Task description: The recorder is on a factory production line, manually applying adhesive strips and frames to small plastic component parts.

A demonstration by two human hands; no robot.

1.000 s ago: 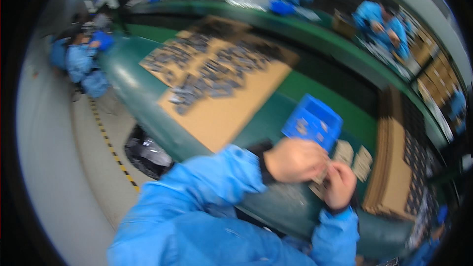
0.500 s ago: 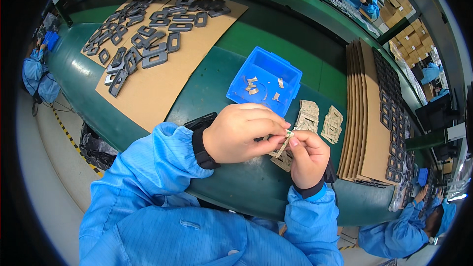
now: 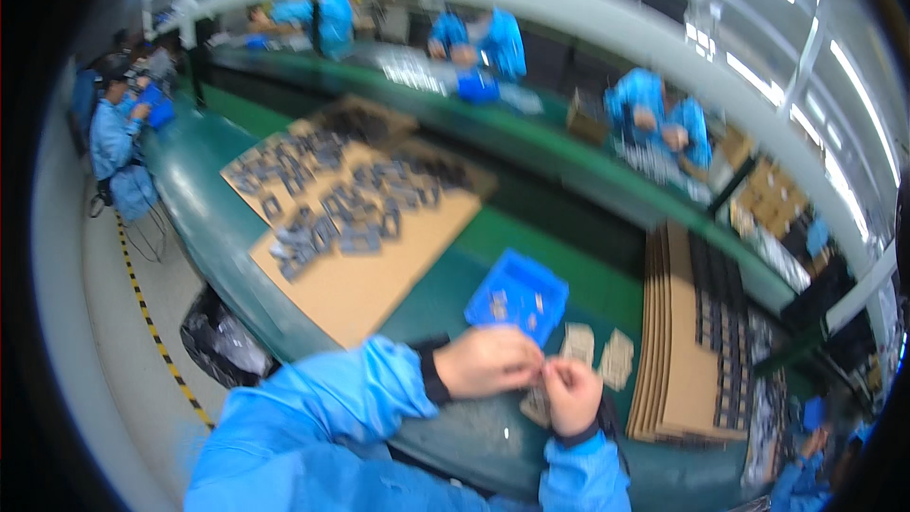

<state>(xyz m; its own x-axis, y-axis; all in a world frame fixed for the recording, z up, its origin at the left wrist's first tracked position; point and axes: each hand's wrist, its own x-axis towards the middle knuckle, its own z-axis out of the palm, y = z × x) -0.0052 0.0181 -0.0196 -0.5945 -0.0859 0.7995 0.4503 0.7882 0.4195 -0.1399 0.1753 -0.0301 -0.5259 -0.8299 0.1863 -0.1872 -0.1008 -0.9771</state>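
At the lower centre of the frame, the left hand (image 3: 488, 360) and right hand (image 3: 573, 396) meet tip to tip, fingers curled; blur hides their tips, so I cannot tell whether either is pinching anything; just above the left one sits a blue tray (image 3: 527, 283) with small pale scraps in it; beside the right one, tan pieces (image 3: 577, 342) lie in piles on the green counter (image 3: 455, 446); left of centre, dark frame-shaped parts (image 3: 360, 239) cover much of a cardboard sheet (image 3: 351, 303); at lower right stand stacked cardboard sheets (image 3: 656, 370).
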